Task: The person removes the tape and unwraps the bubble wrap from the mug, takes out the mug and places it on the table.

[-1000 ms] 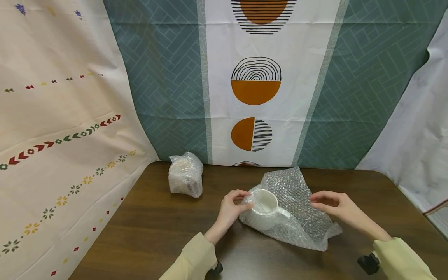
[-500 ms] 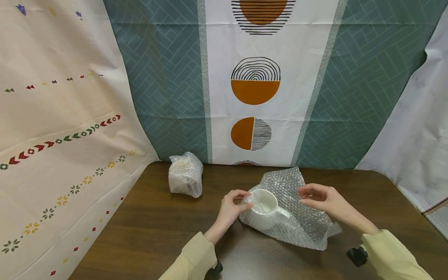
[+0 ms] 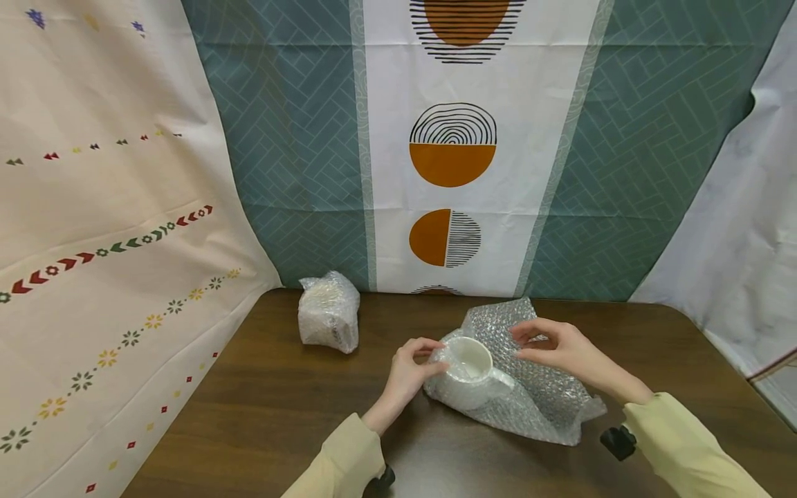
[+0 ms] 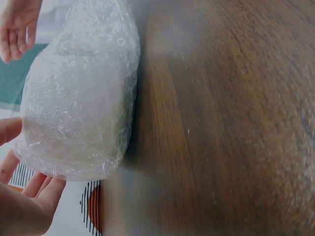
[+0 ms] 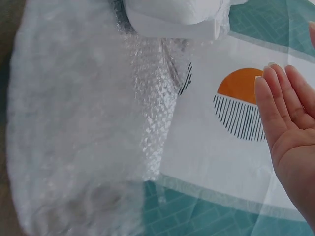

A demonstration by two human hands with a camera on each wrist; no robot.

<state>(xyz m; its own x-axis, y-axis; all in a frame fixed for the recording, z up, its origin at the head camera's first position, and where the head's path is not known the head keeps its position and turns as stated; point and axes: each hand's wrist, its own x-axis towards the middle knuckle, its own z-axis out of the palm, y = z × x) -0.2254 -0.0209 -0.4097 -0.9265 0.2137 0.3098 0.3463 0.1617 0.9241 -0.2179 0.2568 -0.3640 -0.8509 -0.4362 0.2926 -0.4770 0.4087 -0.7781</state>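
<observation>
In the lower centre of my head view, the left hand (image 3: 407, 373) grips the mug (image 3: 468, 373) through bubble wrap (image 3: 542, 416). I judge the mug rigid and breakable, the wrap light and slippery; its body offers the surest hold. The right hand (image 3: 554, 346), holding nothing, is farther left than a second ago. A wrapped bundle (image 3: 328, 315) sits farther, left of centre.

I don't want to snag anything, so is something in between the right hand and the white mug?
Nothing visible stands between the right hand and the open top of the white mug; the loose bubble wrap lies lower, beside the mug.
</observation>
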